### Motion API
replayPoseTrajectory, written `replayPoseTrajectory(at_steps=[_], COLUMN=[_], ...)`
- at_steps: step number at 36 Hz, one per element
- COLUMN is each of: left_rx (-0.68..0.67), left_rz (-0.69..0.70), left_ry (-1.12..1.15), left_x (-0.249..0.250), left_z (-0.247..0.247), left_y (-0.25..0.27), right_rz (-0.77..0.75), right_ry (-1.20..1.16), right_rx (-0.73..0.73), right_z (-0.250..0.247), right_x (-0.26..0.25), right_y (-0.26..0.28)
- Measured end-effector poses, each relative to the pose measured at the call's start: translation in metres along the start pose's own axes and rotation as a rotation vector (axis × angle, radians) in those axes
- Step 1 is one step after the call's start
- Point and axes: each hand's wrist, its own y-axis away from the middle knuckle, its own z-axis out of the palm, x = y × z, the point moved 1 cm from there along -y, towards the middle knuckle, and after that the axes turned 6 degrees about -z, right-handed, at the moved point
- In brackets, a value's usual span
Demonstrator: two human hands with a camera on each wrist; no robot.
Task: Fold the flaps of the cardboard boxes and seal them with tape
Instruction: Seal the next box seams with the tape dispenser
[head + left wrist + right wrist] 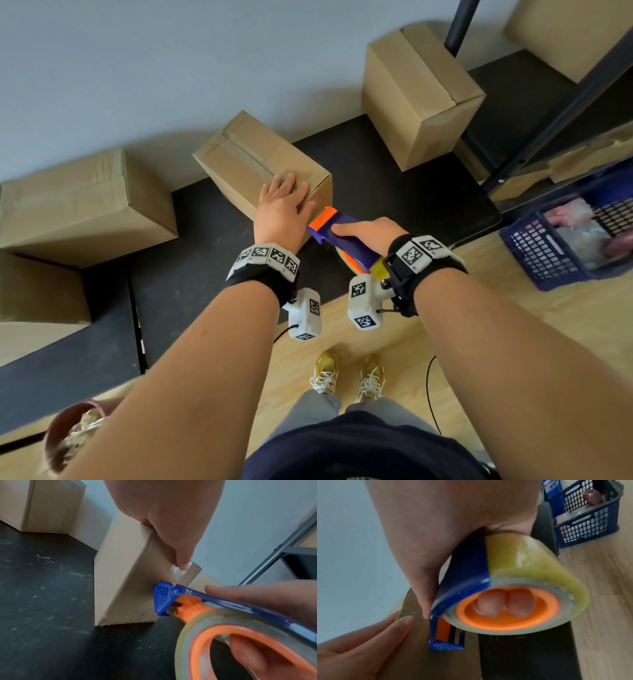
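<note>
A closed cardboard box [246,161] sits tilted on the black platform [394,192], with clear tape along its top seam. My left hand [281,212] lies flat on the box's near corner. Its thumb [180,555] presses the tape end onto the box's side [120,574]. My right hand [371,233] grips a blue and orange tape dispenser [342,236] just off that corner. The dispenser's blue cutter head [163,599] touches the box side below the thumb. Two fingertips [503,605] sit inside the orange core of the clear tape roll [530,566].
A larger closed box [85,205] stands on the left, and another box [418,99] at the back right against the wall. A dark metal rack post [548,113] rises on the right. On the wooden floor to the right is a blue basket [575,236].
</note>
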Motion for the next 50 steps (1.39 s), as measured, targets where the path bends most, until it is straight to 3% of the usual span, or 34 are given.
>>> replayPoseTrajectory(at_steps=[6, 12, 20, 30, 41, 46, 48, 50], left_rx=[-0.037, -0.062, 0.0, -0.028, -0.089, -0.089, -0.101, -0.232], left_rz=[-0.001, 0.001, -0.008, 0.025, -0.194, -0.23, -0.21, -0.166], left_ry=[-0.096, -0.122, -0.185, -0.275, -0.235, 0.03, -0.011, -0.124], left_x=[-0.003, -0.005, -0.003, 0.0, 0.046, 0.019, 0.003, -0.009], left_z=[0.005, 0.008, 0.01, 0.01, -0.011, -0.031, -0.036, -0.035], left_y=[-0.005, -0.008, -0.006, 0.001, -0.006, -0.018, -0.018, -0.015], right_rz=[0.002, 0.012, 0.137, 0.178, 0.073, 0.03, 0.025, 0.015], right_ry=[-0.013, -0.107, -0.014, -0.073, -0.087, -0.102, -0.113, -0.126], right_rx=[-0.02, -0.149, -0.077, 0.018, 0.156, 0.198, 0.207, 0.221], right_z=[-0.003, -0.007, -0.002, -0.022, -0.031, -0.038, -0.039, -0.039], right_x=[-0.023, -0.034, 0.006, 0.009, -0.007, -0.013, -0.014, -0.015], right_y=[-0.003, -0.004, -0.001, 0.004, 0.015, 0.016, 0.017, 0.017])
